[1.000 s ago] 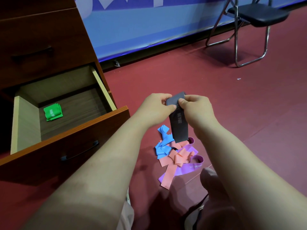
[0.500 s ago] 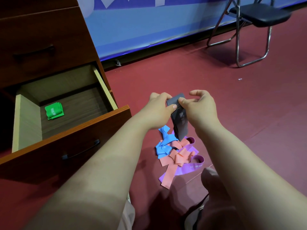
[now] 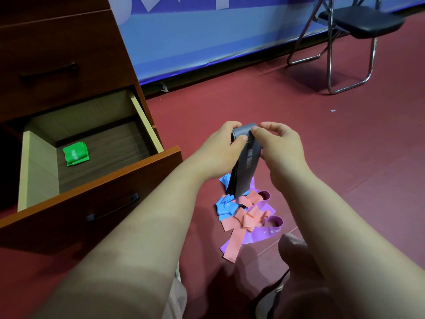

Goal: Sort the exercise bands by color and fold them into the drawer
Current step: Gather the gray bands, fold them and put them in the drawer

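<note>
— Head view: grip?
— Grey band (image 3: 244, 176) pinched at top fold by left hand (image 3: 219, 151) and right hand (image 3: 279, 148), hanging over pile (image 3: 249, 215) on floor (image 3: 333, 162).
— Drawer (image 3: 96, 203)?
— Open; green band (image 3: 76, 154) folded inside.

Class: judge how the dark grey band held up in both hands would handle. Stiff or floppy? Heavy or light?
Probably floppy: the dark grey band hangs limp below the left hand and right hand pinching its top. Likely light: fingertip pinches alone carry it. Pushed, it would probably crumple, like the pink band lying creased on the floor.
</note>
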Action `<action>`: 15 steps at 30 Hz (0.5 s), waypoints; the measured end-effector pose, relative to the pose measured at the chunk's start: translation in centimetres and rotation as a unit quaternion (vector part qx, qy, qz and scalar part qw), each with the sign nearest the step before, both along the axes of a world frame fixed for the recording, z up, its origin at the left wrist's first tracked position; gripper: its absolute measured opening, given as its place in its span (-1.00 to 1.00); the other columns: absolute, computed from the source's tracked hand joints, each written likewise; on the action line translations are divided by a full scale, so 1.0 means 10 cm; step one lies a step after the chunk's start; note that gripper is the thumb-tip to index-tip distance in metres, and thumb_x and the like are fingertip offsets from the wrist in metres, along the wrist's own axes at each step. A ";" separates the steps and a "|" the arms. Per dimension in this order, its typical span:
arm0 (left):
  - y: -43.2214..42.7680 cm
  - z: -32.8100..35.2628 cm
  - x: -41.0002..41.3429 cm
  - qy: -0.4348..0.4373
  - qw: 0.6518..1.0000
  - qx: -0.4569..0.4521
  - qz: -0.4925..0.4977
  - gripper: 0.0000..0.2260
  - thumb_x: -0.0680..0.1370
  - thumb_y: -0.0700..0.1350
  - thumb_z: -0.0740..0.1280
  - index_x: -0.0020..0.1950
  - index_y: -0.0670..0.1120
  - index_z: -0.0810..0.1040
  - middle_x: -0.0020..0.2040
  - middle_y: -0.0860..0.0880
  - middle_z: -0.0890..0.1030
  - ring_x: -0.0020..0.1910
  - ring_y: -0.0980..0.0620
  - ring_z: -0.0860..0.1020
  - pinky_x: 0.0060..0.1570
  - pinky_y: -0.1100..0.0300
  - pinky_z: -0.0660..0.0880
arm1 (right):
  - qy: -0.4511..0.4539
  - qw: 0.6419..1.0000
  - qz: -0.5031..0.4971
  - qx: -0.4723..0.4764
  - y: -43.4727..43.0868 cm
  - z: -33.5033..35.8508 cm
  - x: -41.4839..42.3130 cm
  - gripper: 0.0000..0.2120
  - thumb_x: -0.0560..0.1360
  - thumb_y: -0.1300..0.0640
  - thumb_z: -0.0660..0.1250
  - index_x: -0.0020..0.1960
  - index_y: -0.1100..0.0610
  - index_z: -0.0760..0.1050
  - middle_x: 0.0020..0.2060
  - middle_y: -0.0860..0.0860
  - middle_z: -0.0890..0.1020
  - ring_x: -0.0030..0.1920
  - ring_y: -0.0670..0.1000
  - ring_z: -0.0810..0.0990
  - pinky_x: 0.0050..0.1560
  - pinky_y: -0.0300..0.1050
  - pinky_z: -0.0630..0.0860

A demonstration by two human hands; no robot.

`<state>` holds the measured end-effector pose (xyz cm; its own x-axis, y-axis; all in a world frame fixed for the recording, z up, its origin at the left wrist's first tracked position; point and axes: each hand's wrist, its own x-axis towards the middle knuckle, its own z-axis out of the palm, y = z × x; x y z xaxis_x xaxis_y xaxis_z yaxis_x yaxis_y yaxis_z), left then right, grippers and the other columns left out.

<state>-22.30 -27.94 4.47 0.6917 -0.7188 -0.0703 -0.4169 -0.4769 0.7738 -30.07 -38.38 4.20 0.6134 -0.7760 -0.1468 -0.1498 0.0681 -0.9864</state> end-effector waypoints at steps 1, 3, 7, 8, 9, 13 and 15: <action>0.00 0.01 0.00 -0.004 1.000 -0.003 0.001 -0.66 0.66 0.00 0.15 0.43 -0.01 0.31 0.17 0.05 0.47 0.05 0.07 0.45 -0.08 0.25 0.29 | -0.003 1.000 0.009 0.006 0.00 0.01 0.00 -0.85 0.47 0.22 0.36 0.02 0.05 0.55 -0.12 0.01 0.64 -0.23 -0.07 0.61 -0.17 -0.17 0.55; 0.00 0.01 0.01 -0.010 1.000 -0.008 0.008 -0.68 0.66 -0.01 0.15 0.41 0.00 0.33 0.14 0.05 0.48 0.03 0.07 0.45 -0.14 0.23 0.29 | -0.007 1.000 0.027 0.008 -0.01 0.02 0.00 -0.82 0.49 0.30 0.32 0.01 0.06 0.55 -0.20 -0.03 0.64 -0.34 -0.17 0.60 -0.30 -0.32 0.51; 0.01 -0.01 0.03 -0.023 1.000 -0.012 -0.001 -0.70 0.66 0.00 0.16 0.39 0.01 0.35 0.18 0.01 0.51 0.05 0.06 0.47 -0.09 0.23 0.31 | -0.003 0.999 0.035 -0.012 -0.01 0.04 -0.03 -0.81 0.52 0.31 0.30 0.00 0.05 0.56 -0.26 -0.10 0.63 -0.41 -0.26 0.57 -0.37 -0.41 0.46; 0.01 -0.02 0.03 -0.029 1.000 -0.009 -0.006 -0.70 0.66 0.00 0.16 0.39 0.01 0.35 0.20 0.00 0.51 0.07 0.05 0.46 -0.05 0.22 0.31 | 0.001 0.999 0.036 -0.020 -0.01 0.05 -0.04 -0.81 0.52 0.30 0.30 0.02 0.05 0.56 -0.25 -0.11 0.62 -0.36 -0.24 0.57 -0.33 -0.40 0.47; 0.02 -0.02 0.04 -0.035 0.999 -0.004 -0.010 -0.70 0.66 0.01 0.16 0.39 0.02 0.35 0.21 -0.01 0.50 0.09 0.04 0.46 -0.03 0.21 0.31 | 0.004 0.999 0.038 -0.027 -0.01 0.05 -0.04 -0.81 0.53 0.29 0.31 0.03 0.05 0.56 -0.23 -0.11 0.62 -0.32 -0.22 0.57 -0.29 -0.37 0.47; 0.05 -0.03 0.06 -0.049 0.999 0.010 -0.019 -0.71 0.66 0.02 0.15 0.37 0.02 0.36 0.20 -0.02 0.50 0.07 0.01 0.46 -0.05 0.19 0.30 | 0.015 0.998 0.045 -0.038 -0.01 0.03 -0.03 -0.83 0.53 0.27 0.32 0.05 0.05 0.56 -0.18 -0.08 0.63 -0.26 -0.17 0.57 -0.23 -0.32 0.47; 0.05 -0.02 0.05 -0.038 0.999 0.009 -0.022 -0.72 0.66 0.02 0.14 0.36 0.02 0.36 0.18 -0.01 0.51 0.05 0.02 0.47 -0.09 0.19 0.32 | 0.017 0.998 0.048 -0.036 -0.01 0.03 -0.04 -0.82 0.53 0.27 0.32 0.05 0.04 0.56 -0.18 -0.07 0.63 -0.27 -0.16 0.59 -0.25 -0.33 0.48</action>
